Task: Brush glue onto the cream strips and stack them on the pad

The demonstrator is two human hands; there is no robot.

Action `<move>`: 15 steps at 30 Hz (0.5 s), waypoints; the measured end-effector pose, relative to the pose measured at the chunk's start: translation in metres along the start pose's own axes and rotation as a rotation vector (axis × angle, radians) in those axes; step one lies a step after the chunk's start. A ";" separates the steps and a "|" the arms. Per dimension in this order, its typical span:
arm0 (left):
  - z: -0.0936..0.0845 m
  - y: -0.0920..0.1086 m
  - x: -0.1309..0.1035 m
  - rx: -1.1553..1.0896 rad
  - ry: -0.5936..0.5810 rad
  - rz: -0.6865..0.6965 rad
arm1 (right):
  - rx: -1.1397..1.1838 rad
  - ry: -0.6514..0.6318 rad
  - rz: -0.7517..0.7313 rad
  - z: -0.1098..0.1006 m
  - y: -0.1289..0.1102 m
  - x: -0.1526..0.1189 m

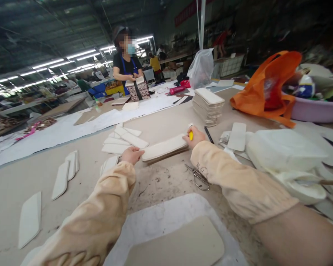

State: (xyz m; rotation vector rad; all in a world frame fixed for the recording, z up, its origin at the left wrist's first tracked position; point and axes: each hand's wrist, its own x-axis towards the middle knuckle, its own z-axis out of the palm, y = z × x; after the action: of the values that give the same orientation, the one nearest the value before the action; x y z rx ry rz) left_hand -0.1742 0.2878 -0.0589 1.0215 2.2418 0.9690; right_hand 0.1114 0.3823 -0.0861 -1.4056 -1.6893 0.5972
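Observation:
A small stack of long white insole-shaped pieces [163, 148] lies on the table between my hands. My left hand [131, 154] grips its near-left end. My right hand [193, 137] presses the far-right end and also holds a small yellow object [191, 135] in its fingers. Both forearms wear tan sleeves. Loose white pieces [127, 140] lie just behind the stack.
Scissors [199, 179] lie by my right sleeve, a black pen [208, 134] beyond. A taller stack of pieces [208, 106], an orange bag [269, 87] and a purple basin [316, 111] stand right. Single pieces [61, 179] lie left. A masked person [127, 61] handles another stack opposite.

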 end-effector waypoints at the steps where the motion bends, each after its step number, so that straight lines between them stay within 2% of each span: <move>1: 0.002 -0.002 0.004 0.041 -0.003 0.006 | -0.018 -0.005 0.010 0.004 0.004 0.002; 5: 0.010 -0.007 0.014 0.182 0.006 0.041 | -0.085 -0.028 0.003 0.014 0.016 0.003; 9: 0.009 -0.007 0.010 0.229 0.053 0.114 | -0.146 -0.012 -0.035 0.009 0.017 -0.003; 12: -0.004 -0.009 -0.012 0.183 0.026 0.173 | -0.198 0.027 -0.047 -0.010 0.007 -0.014; 15: -0.033 -0.023 -0.060 0.093 -0.033 0.219 | -0.164 0.057 -0.106 -0.042 -0.012 -0.043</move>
State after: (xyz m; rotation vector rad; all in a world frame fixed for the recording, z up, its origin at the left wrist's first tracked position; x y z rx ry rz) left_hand -0.1705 0.2160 -0.0476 1.3374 2.1990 0.9357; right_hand 0.1407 0.3322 -0.0667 -1.4224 -1.7873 0.3625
